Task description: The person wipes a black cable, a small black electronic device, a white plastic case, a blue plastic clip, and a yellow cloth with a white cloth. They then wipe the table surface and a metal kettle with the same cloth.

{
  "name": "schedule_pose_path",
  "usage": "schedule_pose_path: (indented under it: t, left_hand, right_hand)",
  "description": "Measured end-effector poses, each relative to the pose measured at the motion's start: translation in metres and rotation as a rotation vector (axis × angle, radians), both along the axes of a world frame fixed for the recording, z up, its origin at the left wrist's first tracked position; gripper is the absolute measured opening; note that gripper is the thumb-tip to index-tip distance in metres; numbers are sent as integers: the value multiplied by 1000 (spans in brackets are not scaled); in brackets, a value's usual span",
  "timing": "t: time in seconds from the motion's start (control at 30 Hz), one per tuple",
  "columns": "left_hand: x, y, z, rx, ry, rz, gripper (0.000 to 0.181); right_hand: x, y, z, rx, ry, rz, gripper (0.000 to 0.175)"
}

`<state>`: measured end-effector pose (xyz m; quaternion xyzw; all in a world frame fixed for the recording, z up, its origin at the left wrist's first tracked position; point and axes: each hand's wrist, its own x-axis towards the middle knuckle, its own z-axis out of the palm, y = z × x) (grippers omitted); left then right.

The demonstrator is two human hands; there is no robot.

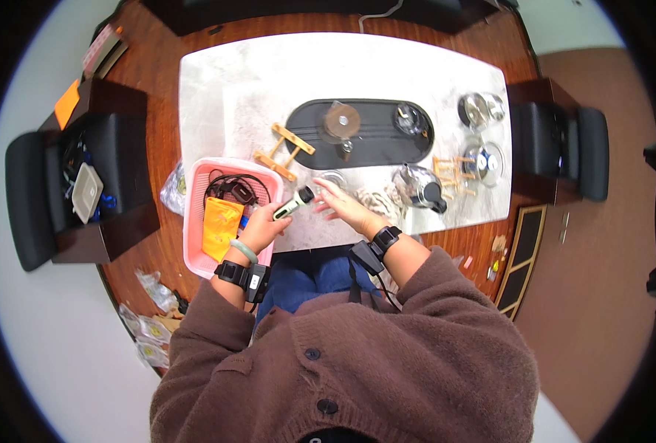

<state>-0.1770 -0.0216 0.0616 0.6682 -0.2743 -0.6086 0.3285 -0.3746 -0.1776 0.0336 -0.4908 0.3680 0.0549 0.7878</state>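
My left hand (261,227) is closed around a pale green handheld device with a black round end (293,205), perhaps a flashlight, over the right rim of a pink plastic basket (189,232). The basket holds an orange pouch (221,227) and a dark device with a black strap or cable (242,192). Just right of the device's black end, my right hand (339,206) is held with its fingers apart and nothing in it. A bundle of light rope or cloth (380,204) lies to its right, beside a shiny metal kettle (416,185) with a black handle.
A black oval tray (311,158) on the marble-patterned table (206,111) bears a round wooden lid (342,120) and glassware (408,119). Wooden racks (283,150) stand beside it. More glassware (475,111) is at the right. Black chairs (29,199) flank the table; plastic bags (153,290) lie on the floor.
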Motion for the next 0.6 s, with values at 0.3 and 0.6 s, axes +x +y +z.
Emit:
schedule_pose_path:
  t: [0.3, 0.6]
  left_hand:
    - [-17, 13, -8, 151, 447, 364, 24]
    - [-12, 13, 25, 86, 289, 400, 25]
  right_hand:
    - [-129, 38, -99, -952, 987, -47, 70]
    - [-110, -12, -46, -300, 324, -693, 36]
